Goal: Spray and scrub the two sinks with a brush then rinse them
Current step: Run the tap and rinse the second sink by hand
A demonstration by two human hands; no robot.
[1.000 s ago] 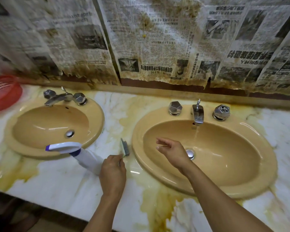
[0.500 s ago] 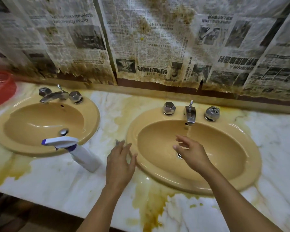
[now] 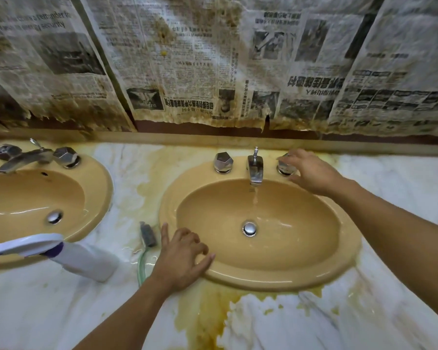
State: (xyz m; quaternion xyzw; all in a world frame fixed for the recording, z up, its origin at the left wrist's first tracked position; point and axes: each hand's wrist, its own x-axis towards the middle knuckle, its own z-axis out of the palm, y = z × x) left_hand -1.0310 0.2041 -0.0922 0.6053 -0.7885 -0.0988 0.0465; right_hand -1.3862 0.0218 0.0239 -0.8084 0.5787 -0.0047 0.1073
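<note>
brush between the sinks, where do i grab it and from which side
Take the brush by its clear green handle, from above. It lies flat on the counter, dark head toward the wall, handle nearest the left hand.

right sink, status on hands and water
Left hand resting on sink rim. Right hand on knob, spout running. Brush, bottle lying on counter.

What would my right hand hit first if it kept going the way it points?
The right tap knob: fingertips of the right hand seem to touch it, though depth is unclear. Beyond it stands the spout.
</note>
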